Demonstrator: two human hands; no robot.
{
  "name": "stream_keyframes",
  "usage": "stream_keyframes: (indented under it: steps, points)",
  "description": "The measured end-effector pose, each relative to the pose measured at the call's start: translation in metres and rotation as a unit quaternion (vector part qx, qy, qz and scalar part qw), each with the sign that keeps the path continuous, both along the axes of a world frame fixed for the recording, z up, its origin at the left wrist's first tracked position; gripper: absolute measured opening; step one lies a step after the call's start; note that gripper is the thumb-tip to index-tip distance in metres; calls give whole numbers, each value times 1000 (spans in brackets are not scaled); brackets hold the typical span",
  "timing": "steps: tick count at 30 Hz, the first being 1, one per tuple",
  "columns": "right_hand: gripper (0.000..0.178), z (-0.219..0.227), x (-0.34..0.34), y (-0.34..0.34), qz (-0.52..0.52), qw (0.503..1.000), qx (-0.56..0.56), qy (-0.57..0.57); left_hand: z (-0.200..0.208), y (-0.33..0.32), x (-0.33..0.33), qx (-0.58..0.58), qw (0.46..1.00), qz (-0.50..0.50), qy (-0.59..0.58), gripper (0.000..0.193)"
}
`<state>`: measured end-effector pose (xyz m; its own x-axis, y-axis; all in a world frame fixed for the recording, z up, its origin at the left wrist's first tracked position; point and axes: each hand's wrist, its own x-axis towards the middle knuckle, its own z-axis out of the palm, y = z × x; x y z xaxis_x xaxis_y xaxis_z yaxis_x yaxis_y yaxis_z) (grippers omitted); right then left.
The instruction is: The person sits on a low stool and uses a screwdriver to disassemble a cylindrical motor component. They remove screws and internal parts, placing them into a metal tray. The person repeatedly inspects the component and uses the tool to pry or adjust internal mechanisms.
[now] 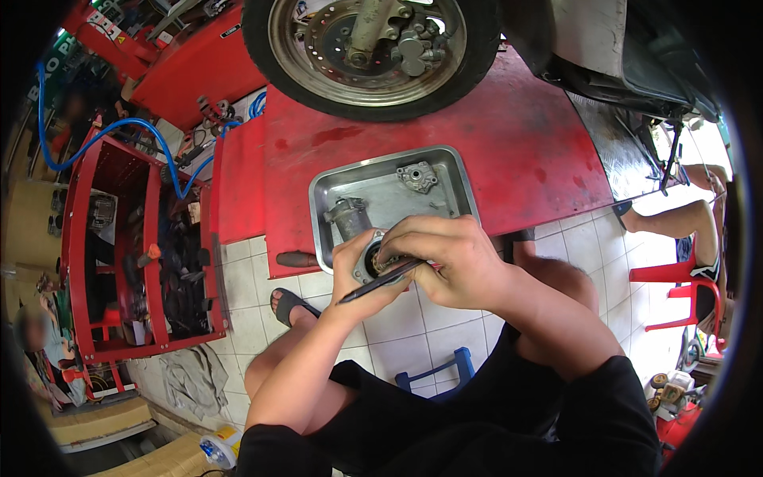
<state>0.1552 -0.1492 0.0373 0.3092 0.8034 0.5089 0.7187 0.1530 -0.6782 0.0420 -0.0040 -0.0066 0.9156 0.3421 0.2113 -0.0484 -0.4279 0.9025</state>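
Just over the near edge of a metal tray (319, 184), my left hand (346, 270) is closed around a round metal housing (368, 268). The housing's open end faces up, and its inside is partly covered by fingers. My right hand (449, 258) is closed on a slim dark tool (381, 281), whose pointed end slants down to the left across my left hand. The right fingertips also reach into the mouth of the housing. Lying in the tray are a cylindrical metal part (350, 216), to the left, and a flat cast metal cover (416, 177), at the far side.
The tray sits on a red platform (524, 151), below a scooter wheel (362, 111). A dark-handled tool (297, 259) lies left of the tray. At left stands a red tool cart (151, 238) with a blue hose (159, 131). A blue stool (433, 372) is beneath me; another person's leg (675, 219) shows at right.
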Motion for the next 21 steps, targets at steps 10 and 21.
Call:
stream_keyframes:
  steps: [10,21]
  points:
    - [22,-13,-13,-1,-28,998,49,-6,4,-1,-3,15,1000,4,-26,37]
    - [21,-29,-27,-6,-27,996,85,8,10,-9,-18,39,999,0,-19,35]
